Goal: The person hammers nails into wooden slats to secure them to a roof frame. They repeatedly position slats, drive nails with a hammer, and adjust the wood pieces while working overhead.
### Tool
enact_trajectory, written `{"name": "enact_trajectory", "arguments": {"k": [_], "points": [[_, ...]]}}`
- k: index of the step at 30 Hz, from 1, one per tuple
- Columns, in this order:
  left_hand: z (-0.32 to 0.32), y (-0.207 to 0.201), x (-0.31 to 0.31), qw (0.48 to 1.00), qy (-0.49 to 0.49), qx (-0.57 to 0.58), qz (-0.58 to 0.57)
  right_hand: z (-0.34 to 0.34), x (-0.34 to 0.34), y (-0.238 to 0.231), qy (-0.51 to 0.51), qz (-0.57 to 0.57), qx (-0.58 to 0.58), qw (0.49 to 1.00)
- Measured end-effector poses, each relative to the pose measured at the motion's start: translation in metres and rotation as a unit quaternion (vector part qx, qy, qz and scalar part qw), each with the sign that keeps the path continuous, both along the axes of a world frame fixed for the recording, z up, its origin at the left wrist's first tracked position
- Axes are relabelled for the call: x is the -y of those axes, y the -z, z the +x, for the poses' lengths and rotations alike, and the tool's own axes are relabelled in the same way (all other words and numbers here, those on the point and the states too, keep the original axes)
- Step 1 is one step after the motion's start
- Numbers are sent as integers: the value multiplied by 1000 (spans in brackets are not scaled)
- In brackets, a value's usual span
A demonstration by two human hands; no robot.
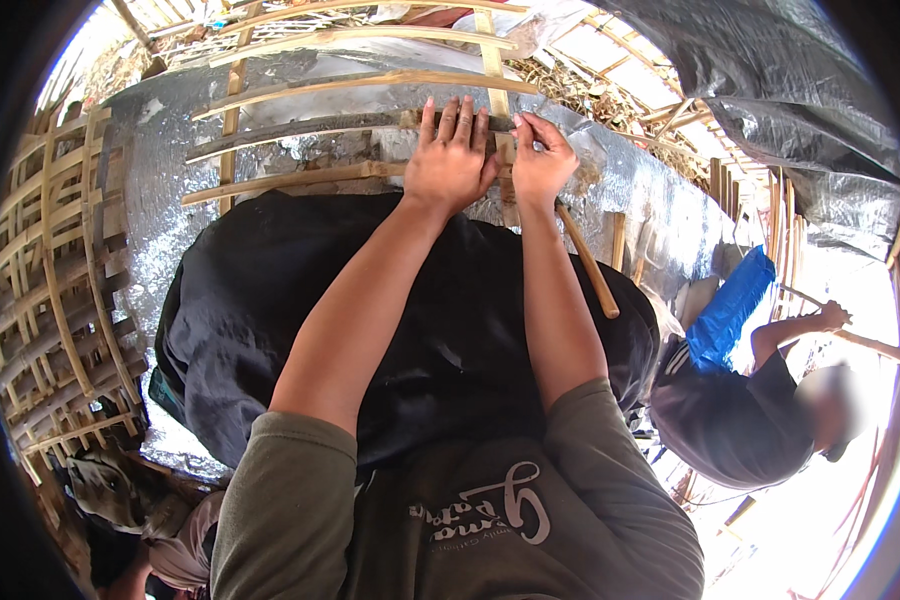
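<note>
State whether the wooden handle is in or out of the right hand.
Out: the wooden handle lies beside the right forearm, while the right hand is up at the bamboo slats.

The bamboo slats [310, 176] are mostly tan, the cloth [460, 310] black, the shirt [400, 540] olive with pale lettering [485, 515]

Blue plastic [732, 310] beside co-worker [735, 425]; grey tarp [780, 100] upper right.

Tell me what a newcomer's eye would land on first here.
Probably the two bare hands near the upper middle: the left hand laid flat on a pale bamboo-slat frame, the right hand beside it with bent fingers. Below them spreads a large black cloth, with a smooth brown wooden handle at its upper right. Farther right, a bright blue bundle stands out.
</note>
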State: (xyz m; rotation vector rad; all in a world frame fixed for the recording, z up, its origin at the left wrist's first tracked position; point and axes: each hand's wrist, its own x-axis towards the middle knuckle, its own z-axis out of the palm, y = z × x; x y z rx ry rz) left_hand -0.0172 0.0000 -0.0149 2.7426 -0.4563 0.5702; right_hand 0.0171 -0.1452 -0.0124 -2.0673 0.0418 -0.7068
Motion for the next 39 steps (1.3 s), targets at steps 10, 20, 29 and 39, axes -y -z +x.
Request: {"name": "enact_trajectory", "arguments": {"k": [10, 20, 29, 39], "points": [[1, 2, 0, 1000, -7, 26, -16, -3, -5, -7, -7, -71, 26, 997], [2, 1, 2, 1000, -6, 13, -23, -3, -3, -8, -15, -119, 21, 993], [6, -14, 7, 998, -29, -29, -39, -3, -9, -14, -18, -116, 28, 993], [19, -8, 4, 998, -19, -13, -65, -1, -7, 0, -10, -109, 73, 991]]}}
